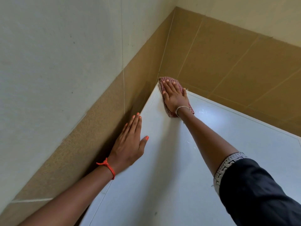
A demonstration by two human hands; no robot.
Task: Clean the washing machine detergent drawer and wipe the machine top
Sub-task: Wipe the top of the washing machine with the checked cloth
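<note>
The white machine top (219,137) fills the lower right of the head view and runs into a wall corner. A red checked cloth (162,82) lies on the top's far corner. My right hand (175,95) presses flat on that cloth with straight fingers, arm stretched out. My left hand (130,144) rests flat on the top's left edge beside the wall, fingers straight, holding nothing. The detergent drawer is out of view.
Brown wall tiles (228,62) border the machine top at the back and along the left, with pale wall (57,54) above them. A narrow gap runs between the top's left edge and the tiles.
</note>
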